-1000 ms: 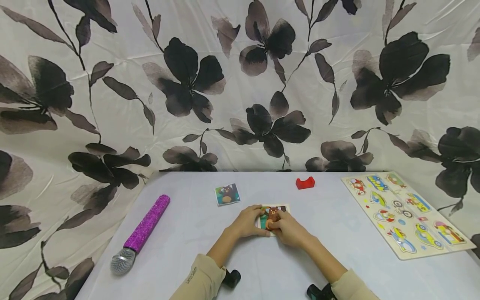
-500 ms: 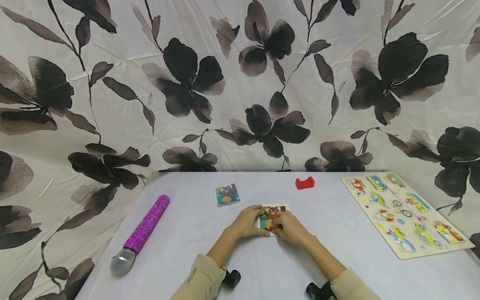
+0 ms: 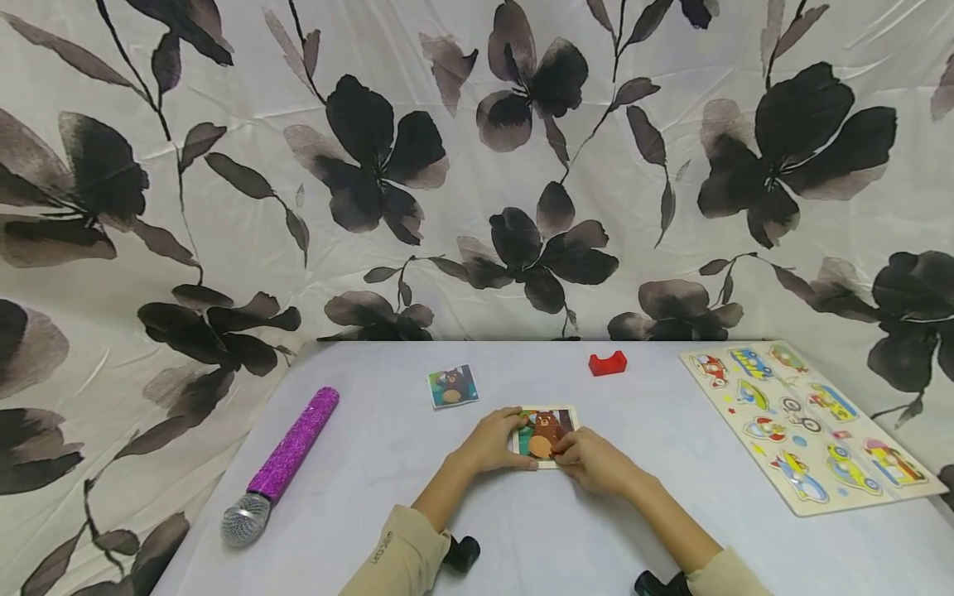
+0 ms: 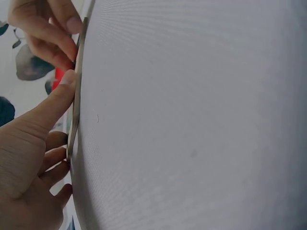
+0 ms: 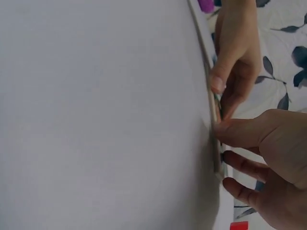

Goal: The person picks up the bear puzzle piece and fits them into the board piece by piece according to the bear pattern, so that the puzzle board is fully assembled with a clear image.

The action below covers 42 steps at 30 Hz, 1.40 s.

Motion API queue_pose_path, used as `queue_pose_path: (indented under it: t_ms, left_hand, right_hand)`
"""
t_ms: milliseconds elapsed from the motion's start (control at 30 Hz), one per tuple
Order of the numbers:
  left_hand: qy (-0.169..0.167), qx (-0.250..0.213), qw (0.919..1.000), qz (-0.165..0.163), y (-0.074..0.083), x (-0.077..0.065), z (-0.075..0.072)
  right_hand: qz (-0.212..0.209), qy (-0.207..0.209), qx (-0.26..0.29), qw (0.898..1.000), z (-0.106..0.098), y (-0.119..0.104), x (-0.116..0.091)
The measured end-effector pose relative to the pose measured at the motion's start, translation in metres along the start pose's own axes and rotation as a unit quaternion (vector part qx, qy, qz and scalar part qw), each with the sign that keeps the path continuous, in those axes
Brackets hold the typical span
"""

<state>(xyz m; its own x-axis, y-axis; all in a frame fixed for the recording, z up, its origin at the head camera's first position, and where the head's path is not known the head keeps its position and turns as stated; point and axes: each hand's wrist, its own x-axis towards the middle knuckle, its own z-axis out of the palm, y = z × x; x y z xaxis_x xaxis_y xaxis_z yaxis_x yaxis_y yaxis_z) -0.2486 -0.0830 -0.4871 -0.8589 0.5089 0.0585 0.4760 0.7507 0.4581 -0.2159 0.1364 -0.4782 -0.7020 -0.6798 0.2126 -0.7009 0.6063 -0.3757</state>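
Note:
A small square bear puzzle [image 3: 542, 422] in a pale frame lies flat on the white table, a brown bear on its face. My left hand [image 3: 488, 443] grips its left side, thumb along the near edge and fingers at the far left. The right hand [image 3: 596, 461] holds the lower right corner with bent fingers and covers that part of the picture; whether a loose piece is pinched there is hidden. Edge-on in the left wrist view, the puzzle [image 4: 78, 91] shows as a thin pale strip. The right wrist view has my right thumb and fingertips at the puzzle's edge [image 5: 216, 153].
A matching bear picture card [image 3: 452, 386] lies behind the left hand. Farther back sits a red notched block [image 3: 607, 363]. A glittery purple microphone [image 3: 283, 463] lies at the left, and a vehicle puzzle board [image 3: 808, 430] at the right. Floral cloth hangs behind the table.
My right hand has slid from the middle of the bear puzzle toward its lower right corner, uncovering more of the bear. The left hand stays in place.

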Motion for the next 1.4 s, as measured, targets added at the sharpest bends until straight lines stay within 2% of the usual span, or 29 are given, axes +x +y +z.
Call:
queue_pose_path:
  t_ms: [133, 267, 400, 533, 800, 1033, 1233, 1400]
  left_hand:
    - [-0.002, 0.000, 1.0000, -0.001, 0.001, 0.001, 0.000]
    - [-0.004, -0.002, 1.0000, -0.005, 0.001, 0.001, 0.000]
    - [-0.005, -0.003, 1.0000, -0.007, 0.001, 0.001, 0.000]
    - [-0.007, 0.003, 0.9999, -0.007, 0.000, 0.000, -0.001]
    - [-0.008, -0.004, 1.0000, 0.004, 0.001, 0.001, -0.001]
    - [-0.009, 0.006, 0.9999, 0.001, 0.000, 0.001, -0.001]
    - [-0.010, 0.006, 0.9999, 0.006, -0.001, 0.002, 0.000]
    - [-0.010, 0.009, 0.9999, 0.011, -0.002, 0.004, 0.000]
  right_hand:
    - [0.024, 0.004, -0.012, 1.000, -0.001, -0.001, -0.007]
    - [0.031, -0.009, 0.003, 0.999, -0.007, 0.000, -0.008]
    - [0.035, 0.002, 0.033, 0.999, -0.008, 0.010, 0.000]
    - [0.062, 0.029, 0.030, 0.997, -0.004, 0.020, 0.013]
    - [0.098, -0.041, -0.020, 0.994, 0.001, 0.024, 0.031]
    - [0.094, -0.060, -0.057, 0.992, 0.001, 0.019, 0.032]
    - [0.079, -0.030, -0.055, 0.995, 0.006, 0.020, 0.028]
    - [0.044, 0.022, 0.012, 0.999, 0.009, 0.030, 0.023]
